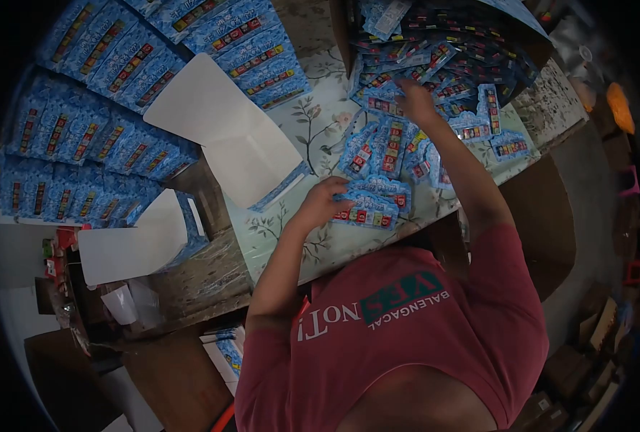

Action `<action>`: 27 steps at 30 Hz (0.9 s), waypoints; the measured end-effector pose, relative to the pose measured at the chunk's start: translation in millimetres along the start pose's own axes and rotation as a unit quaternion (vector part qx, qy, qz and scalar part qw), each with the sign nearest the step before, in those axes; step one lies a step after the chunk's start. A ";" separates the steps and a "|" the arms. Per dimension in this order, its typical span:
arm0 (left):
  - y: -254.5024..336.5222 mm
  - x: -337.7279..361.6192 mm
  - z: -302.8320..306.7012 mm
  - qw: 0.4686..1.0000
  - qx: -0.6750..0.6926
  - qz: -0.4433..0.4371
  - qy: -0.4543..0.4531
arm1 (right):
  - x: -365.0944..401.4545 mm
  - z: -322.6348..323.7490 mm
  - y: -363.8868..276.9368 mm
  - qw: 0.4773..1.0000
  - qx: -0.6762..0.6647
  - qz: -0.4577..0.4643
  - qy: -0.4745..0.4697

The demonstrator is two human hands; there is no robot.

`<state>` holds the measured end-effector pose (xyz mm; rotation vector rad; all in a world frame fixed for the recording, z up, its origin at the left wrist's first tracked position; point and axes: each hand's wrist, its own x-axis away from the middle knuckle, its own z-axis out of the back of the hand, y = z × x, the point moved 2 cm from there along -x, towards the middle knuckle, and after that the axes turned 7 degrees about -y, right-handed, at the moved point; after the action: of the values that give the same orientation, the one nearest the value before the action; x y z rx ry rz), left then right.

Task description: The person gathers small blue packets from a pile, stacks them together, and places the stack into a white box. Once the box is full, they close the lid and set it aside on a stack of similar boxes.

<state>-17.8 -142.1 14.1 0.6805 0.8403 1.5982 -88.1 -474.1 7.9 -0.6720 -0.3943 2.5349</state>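
My left hand (323,203) rests at the near part of the cloth, its fingers closed over the left end of a small stack of blue printed packets (370,209). Each packet bears a row of small colourful pictures. Farther off, my right hand (417,102) is at the front of the packet pile, fingers curled at the edge of a blue packet (385,106); its fingertips are partly hidden. Between the hands lie several loose packets (392,147). Behind the right hand, a cardboard box (343,36) on its side holds a large heap of packets (449,54).
Blue display cards (118,54) stand in rows at the left. Two white-backed open boxes (244,147) (136,245) lie in front of them. A flowered cloth (280,237) covers the table. Cardboard boxes (579,353) stand at the lower right.
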 end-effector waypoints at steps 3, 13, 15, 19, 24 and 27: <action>17.2 11.4 -1.1 1.000 0.018 -0.005 0.008 | 27.5 54.0 -43.5 0.985 -0.170 -0.007 -0.022; 45.1 82.1 -19.5 0.997 -0.058 -0.041 0.037 | 141.6 40.6 -125.9 0.908 -0.307 0.035 -0.282; 54.7 85.5 -20.4 0.985 -0.131 -0.057 0.095 | 147.8 34.1 -136.8 0.901 -0.293 0.053 -0.316; 55.0 76.8 -21.1 0.962 -0.163 -0.052 0.215 | 144.9 44.8 -148.9 0.819 -0.305 0.097 -0.476; 54.1 62.2 -17.9 0.993 -0.108 0.045 0.027 | 75.1 29.0 -80.0 0.927 -0.075 0.263 -0.257; 59.6 52.4 -22.1 0.982 -0.181 0.048 -0.021 | 47.9 32.7 -72.1 0.896 0.201 0.227 -0.326</action>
<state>-79.0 -99.7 49.4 0.4968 0.4732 1.7597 -114.4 -393.4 44.7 0.3055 0.1074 3.1060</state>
